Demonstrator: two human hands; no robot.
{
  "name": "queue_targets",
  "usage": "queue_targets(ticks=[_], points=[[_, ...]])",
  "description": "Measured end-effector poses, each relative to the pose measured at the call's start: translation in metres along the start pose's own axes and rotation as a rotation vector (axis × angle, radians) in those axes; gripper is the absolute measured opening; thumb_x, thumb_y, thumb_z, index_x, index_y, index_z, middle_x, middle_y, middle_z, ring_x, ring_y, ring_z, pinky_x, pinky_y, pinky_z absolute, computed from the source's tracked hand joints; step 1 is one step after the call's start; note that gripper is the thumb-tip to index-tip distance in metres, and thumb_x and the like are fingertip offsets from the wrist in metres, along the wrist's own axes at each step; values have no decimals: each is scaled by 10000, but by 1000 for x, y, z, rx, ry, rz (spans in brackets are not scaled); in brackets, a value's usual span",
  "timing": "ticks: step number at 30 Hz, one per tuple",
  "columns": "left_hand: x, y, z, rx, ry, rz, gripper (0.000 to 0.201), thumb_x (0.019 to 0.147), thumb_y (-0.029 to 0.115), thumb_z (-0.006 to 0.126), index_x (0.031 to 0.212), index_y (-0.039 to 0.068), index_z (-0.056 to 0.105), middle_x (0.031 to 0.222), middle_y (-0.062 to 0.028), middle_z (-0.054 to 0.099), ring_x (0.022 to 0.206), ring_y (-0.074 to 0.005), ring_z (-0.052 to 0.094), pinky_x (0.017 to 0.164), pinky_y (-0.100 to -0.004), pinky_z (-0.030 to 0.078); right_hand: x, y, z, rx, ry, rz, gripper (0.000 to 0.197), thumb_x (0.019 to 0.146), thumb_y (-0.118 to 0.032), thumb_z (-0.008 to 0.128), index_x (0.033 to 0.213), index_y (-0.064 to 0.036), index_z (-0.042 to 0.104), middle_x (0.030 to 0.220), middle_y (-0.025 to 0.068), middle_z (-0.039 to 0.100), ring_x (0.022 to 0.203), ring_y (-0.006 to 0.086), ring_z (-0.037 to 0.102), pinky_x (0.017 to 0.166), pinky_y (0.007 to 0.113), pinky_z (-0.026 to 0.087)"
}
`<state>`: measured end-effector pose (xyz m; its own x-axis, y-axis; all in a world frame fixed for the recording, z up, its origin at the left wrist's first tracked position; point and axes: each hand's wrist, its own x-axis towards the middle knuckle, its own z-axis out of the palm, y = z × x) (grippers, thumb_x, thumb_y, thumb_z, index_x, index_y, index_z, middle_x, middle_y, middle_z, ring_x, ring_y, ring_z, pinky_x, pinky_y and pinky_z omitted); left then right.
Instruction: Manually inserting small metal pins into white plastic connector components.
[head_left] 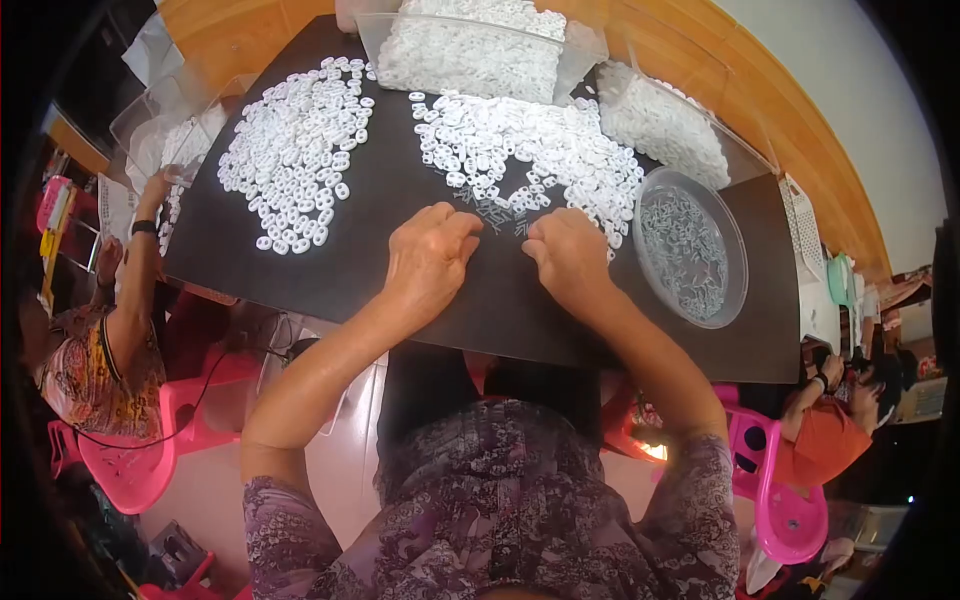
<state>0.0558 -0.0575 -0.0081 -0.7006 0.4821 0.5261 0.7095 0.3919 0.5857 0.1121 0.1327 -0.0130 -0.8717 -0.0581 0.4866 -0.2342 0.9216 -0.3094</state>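
Both hands over the dark table point(390, 170), near its front edge. Left hand point(432, 255): fingers curled in, thumb and index tips together. Right hand point(570, 255): same curl, facing the left, gap between them. Can't tell if either grips a part; fingertips too small and partly hidden. Small grey pins point(490, 212) lie loose just beyond and between the hands. White two-hole pieces point(520, 140) heaped behind the pins, in front of the clear bin point(585, 62). Second white heap point(300, 150) off left. Round clear tray point(737, 262) right of right hand, more grey pins inside.
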Motion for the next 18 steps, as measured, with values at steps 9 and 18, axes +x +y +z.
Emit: queue_targets(ticks=[9,18], points=[[37,-8,20,140,31,113,76,730,26,641,803,47,638,695,-95,549,697,-279,574,600,-380,448,-9,-2,-2,2,43,-23,76,751,-54,619,749,-55,543,729,114,531,719,319,521,611,424,412],[66,-17,37,286,-192,186,60,704,105,647,740,61,628,707,-116,550,753,-304,572,635,-416,444,-35,-13,-22,297,84,160,63,799,-56,599,856,-30,593,787,139,568,743,311,570,661,367,455]])
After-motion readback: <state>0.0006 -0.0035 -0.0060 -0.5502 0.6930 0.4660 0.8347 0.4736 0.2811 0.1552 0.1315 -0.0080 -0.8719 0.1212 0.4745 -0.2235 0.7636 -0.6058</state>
